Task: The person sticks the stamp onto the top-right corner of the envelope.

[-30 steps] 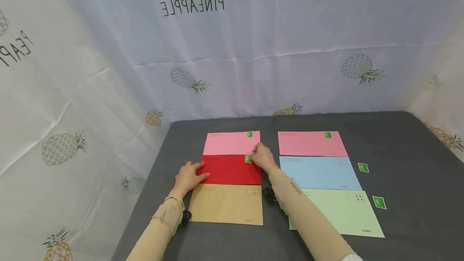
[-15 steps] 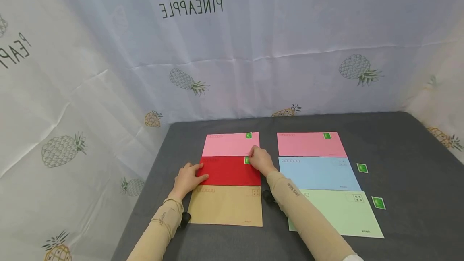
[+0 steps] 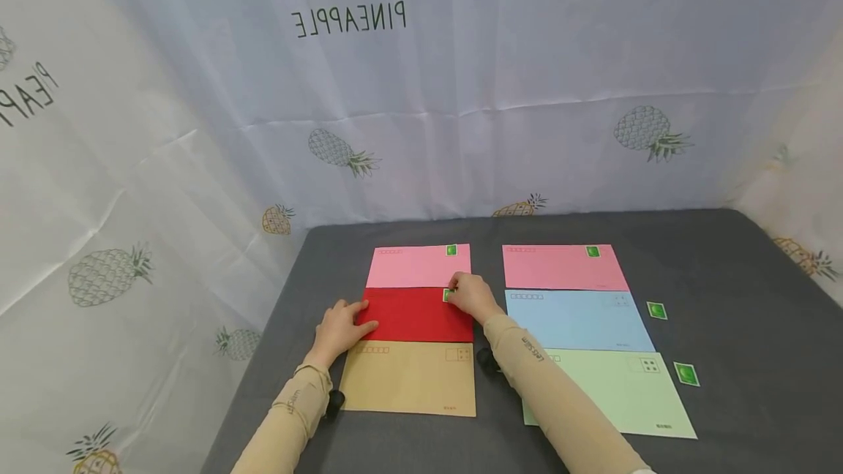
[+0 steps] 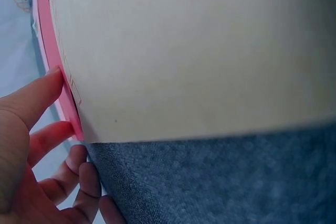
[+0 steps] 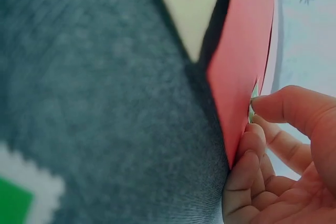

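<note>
A red envelope (image 3: 415,317) lies flat in the middle of the left column. My left hand (image 3: 337,330) rests at its left edge; the left wrist view shows the thumb (image 4: 44,90) and index finger laid on the envelope with the other fingers loosely bent. At the envelope's upper right corner, my right hand (image 3: 476,297) pinches a small green stamp (image 3: 447,296) between thumb and index finger. In the right wrist view the stamp (image 5: 253,103) stands edge-on near the red surface, partly covered by fingertips; whether it lies fully flat cannot be told.
Around it lie a stamped pink envelope (image 3: 415,269), a tan envelope (image 3: 408,379), and a right column of stamped pink (image 3: 560,269), blue (image 3: 579,320) and green (image 3: 632,401) envelopes. Two loose stamps, one upper (image 3: 656,311) and one lower (image 3: 686,374), lie on the grey table (image 3: 737,298).
The head view has tilted slightly, so everything sits a little lower. My right fingertips have shifted slightly left over the stamp, which stays at the same corner. The left hand keeps its place.
</note>
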{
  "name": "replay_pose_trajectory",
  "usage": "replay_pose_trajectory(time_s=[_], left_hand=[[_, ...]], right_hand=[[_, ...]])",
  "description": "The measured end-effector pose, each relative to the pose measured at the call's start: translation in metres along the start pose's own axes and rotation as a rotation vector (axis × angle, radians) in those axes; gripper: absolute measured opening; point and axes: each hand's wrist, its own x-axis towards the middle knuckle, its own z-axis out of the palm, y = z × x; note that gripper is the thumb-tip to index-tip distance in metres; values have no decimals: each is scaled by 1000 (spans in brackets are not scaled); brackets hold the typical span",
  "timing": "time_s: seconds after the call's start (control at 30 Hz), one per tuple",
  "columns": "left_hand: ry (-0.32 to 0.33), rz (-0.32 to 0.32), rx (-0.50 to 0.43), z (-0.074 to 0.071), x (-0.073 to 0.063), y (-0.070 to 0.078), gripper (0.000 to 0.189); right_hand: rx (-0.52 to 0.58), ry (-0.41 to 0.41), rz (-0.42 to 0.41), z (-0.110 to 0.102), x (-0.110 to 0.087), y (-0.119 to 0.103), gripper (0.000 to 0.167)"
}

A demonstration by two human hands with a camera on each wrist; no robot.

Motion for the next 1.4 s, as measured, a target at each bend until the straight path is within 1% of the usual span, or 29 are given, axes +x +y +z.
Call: replay_pose_trajectory(time_s=[0.2, 0.37, 0.47, 0.67, 0.83, 1.2, 1.4], left_hand=[[0, -4, 4, -1, 0, 1, 57], [-9, -9, 11, -1, 0, 0, 57], [-11, -7, 17, -1, 1, -1, 57], [-15, 2, 21, 0, 2, -1, 57], [-8, 10, 21, 1, 3, -1, 57], [-37, -23, -5, 0, 7, -1, 59], [-43, -26, -24, -2, 7, -1, 59]], right_hand=[[-21, 1, -13, -2, -1, -1, 16], [-38, -6, -33, -1, -3, -2, 20], [-44, -6, -48, 0, -3, -2, 21], [-44, -8, -41, -1, -3, -2, 21], [-57, -10, -58, -1, -3, -3, 21], [-56, -7, -67, 0, 0, 0, 19], [-57, -14, -68, 0, 1, 2, 19]])
